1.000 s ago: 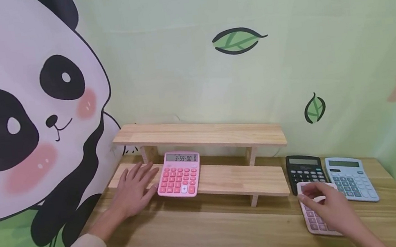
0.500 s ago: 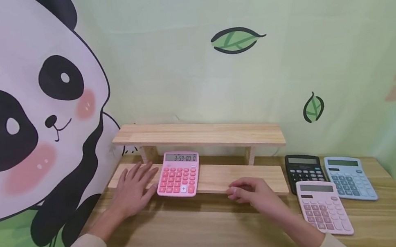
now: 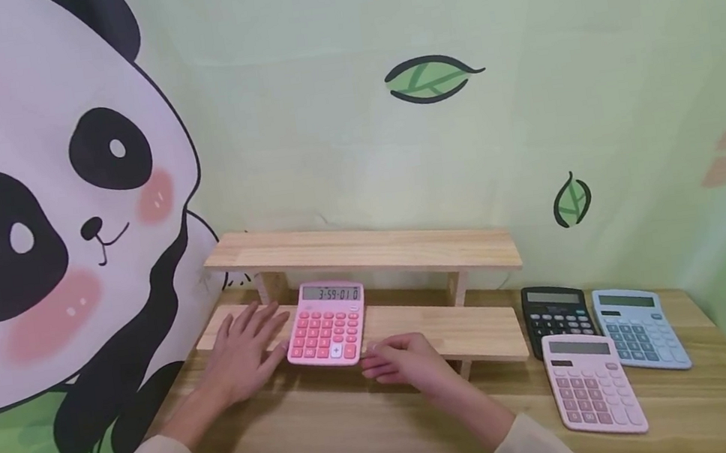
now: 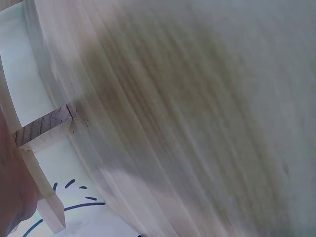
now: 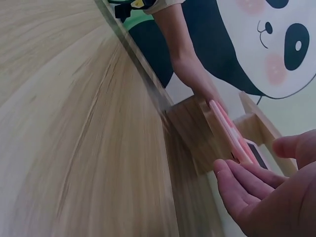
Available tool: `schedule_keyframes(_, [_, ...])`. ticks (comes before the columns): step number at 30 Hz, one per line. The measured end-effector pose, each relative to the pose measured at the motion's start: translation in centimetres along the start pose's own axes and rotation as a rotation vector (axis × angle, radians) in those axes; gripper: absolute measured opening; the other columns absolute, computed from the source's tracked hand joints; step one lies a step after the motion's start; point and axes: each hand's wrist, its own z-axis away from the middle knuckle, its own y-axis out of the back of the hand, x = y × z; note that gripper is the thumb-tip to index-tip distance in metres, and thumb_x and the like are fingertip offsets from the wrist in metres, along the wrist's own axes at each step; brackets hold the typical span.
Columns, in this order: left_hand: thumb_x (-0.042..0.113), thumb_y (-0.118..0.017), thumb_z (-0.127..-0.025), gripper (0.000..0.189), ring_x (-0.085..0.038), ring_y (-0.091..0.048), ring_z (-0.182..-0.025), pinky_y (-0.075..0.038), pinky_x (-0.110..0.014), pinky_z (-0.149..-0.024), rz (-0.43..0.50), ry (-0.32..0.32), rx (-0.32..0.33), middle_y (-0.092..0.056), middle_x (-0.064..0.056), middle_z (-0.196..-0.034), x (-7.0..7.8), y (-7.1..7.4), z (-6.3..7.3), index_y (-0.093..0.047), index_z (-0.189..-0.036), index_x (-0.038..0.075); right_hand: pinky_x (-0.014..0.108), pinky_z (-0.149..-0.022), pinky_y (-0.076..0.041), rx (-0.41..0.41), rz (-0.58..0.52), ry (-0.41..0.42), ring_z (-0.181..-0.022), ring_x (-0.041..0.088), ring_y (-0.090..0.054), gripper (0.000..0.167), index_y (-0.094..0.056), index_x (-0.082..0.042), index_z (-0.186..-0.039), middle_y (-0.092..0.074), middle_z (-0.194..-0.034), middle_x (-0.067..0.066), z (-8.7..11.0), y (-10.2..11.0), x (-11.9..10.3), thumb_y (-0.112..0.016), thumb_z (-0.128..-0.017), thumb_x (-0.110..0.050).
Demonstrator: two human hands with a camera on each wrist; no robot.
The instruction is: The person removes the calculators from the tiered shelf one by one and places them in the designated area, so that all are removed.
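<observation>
A bright pink calculator (image 3: 326,325) lies tilted on the lower step of a two-tier wooden shelf (image 3: 450,329), its display lit with digits. My left hand (image 3: 243,354) rests on the left end of that step, fingers spread, thumb close to the calculator's left edge. On the other side, my right hand (image 3: 403,361) is at the calculator's lower right corner with loosely bent fingers. Seen from the right wrist, the thumb stands apart from the fingers, which reach the calculator's edge (image 5: 232,131); whether they touch it I cannot tell. The left wrist view shows mostly blurred wood.
To the right on the wooden table (image 3: 335,441) lie a pale pink calculator (image 3: 593,383), a black calculator (image 3: 555,309) and a light blue calculator (image 3: 644,332). The shelf's upper step (image 3: 366,249) runs behind, against a wall covering (image 3: 297,129) printed with a panda and leaves.
My right hand has left the pale pink calculator and moved left to the bright pink one's right edge. The left hand has stayed put. The bright pink display's last digits changed.
</observation>
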Motion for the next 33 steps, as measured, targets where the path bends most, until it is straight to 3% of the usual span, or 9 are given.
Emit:
schedule_keyframes(10, [0.051, -0.048, -0.107, 0.062, -0.042, -0.026, -0.157, -0.014, -0.071, -0.124, -0.006, 0.004, -0.009, -0.039, -0.009, -0.169, 0.4, 0.1, -0.1, -0.048, -0.161, 0.021, 0.046, -0.089, -0.064, -0.004, 0.006, -0.057, -0.103, 0.038, -0.077, 0.043, -0.068, 0.013, -0.124, -0.075, -0.114, 0.029, -1.0, -2.8, 1.1, -0.062, -0.109, -0.027])
schedule_keyframes(16, [0.051, -0.048, -0.107, 0.061, -0.042, -0.025, -0.158, -0.014, -0.071, -0.124, -0.002, 0.001, 0.002, -0.039, -0.009, -0.169, 0.4, -0.1, -0.2, -0.049, -0.161, 0.021, 0.045, -0.086, -0.064, 0.050, -0.053, -0.065, -0.098, 0.037, -0.078, 0.040, -0.067, 0.013, -0.124, -0.076, -0.108, 0.028, -1.5, -3.8, 1.8, -0.062, -0.109, -0.024])
schedule_keyframes(22, [0.052, -0.048, -0.107, 0.062, -0.042, -0.025, -0.158, -0.014, -0.071, -0.124, 0.000, 0.008, -0.007, -0.039, -0.009, -0.169, 0.4, -0.2, -0.4, -0.048, -0.161, 0.021, 0.044, -0.086, -0.064, 0.068, -0.085, -0.070, -0.098, 0.036, -0.078, 0.035, -0.069, 0.010, -0.123, -0.077, -0.107, 0.025, -1.0, -3.6, 2.1, -0.062, -0.108, -0.022])
schedule_keyframes(33, [0.055, -0.047, -0.107, 0.062, -0.042, -0.027, -0.157, -0.016, -0.071, -0.124, -0.004, 0.007, 0.004, -0.039, -0.009, -0.169, 0.1, -0.2, -0.2, -0.049, -0.160, 0.022, 0.043, -0.085, -0.065, 0.021, -0.134, -0.058, -0.097, 0.034, -0.079, 0.040, -0.068, 0.012, -0.121, -0.078, -0.106, 0.024, 1.2, -2.0, 3.9, -0.064, -0.107, -0.025])
